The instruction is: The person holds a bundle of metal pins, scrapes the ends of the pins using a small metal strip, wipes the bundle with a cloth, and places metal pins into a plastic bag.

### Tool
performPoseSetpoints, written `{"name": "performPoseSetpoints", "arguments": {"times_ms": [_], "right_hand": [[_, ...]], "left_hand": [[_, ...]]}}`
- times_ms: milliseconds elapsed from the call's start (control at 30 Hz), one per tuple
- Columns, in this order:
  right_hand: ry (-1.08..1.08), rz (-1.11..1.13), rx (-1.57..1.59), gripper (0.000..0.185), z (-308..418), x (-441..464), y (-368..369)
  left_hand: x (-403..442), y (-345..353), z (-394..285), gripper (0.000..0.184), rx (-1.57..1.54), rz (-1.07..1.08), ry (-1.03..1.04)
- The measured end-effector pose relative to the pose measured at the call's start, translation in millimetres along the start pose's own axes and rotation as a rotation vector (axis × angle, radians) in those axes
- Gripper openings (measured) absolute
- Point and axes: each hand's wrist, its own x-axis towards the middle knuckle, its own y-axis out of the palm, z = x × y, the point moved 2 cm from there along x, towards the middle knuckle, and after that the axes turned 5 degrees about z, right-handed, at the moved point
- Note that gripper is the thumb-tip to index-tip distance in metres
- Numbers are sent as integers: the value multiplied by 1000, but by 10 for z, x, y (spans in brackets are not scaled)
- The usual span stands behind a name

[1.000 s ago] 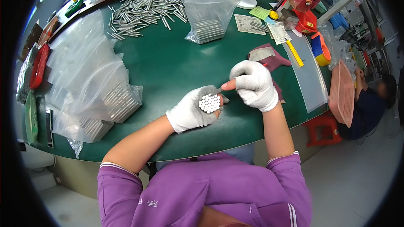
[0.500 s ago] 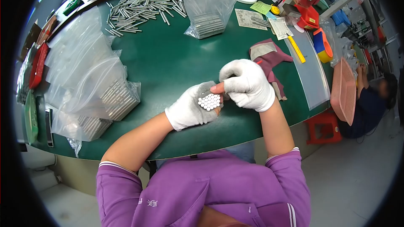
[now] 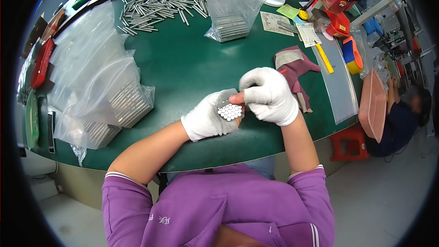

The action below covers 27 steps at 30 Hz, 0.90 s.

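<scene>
My left hand point(image 3: 208, 115), in a white glove, is closed around a bundle of thin metal rods point(image 3: 230, 112). Their round, bright ends face up toward me. Close against it on the right is my right hand point(image 3: 269, 97), also gloved, with its fingers curled. A bare fingertip of that hand lies at the upper edge of the bundle. A thin red-ended stick point(image 3: 283, 71), perhaps a pen, sticks out behind the right hand; most of it is hidden in the grip. Beyond the hands, a maroon and grey cloth point(image 3: 292, 61) lies on the green table point(image 3: 183, 68).
Loose metal rods point(image 3: 169, 2) are heaped at the back. Clear bags with rod bundles point(image 3: 130, 105) lie at left, and another bag point(image 3: 233, 25) stands at the back. Paper slips point(image 3: 276, 23), a yellow cutter point(image 3: 324, 58) and a pink basket point(image 3: 371, 110) are at right. Another person point(image 3: 402, 119) sits beyond.
The whole view has shifted slightly. Both hands keep nearly the same pose around the rod bundle, with the fingertip still at its upper edge.
</scene>
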Motion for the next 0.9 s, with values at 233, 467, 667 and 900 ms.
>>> {"name": "performPoseSetpoints", "arguments": {"times_ms": [233, 467, 667, 900], "right_hand": [[65, -25, 0, 26, -93, -66, -78], [104, -62, -13, 30, -103, -76, -119], [245, -112, -66, 27, -42, -161, -281], [216, 73, 83, 48, 10, -114, -167]], "left_hand": [[-1, 19, 31, 32, -87, -29, -9], [-7, -4, -17, 30, 4, -11, -19], [12, -8, 93, 26, -108, 20, 23], [22, 5, -4, 29, -70, -12, -43]]}}
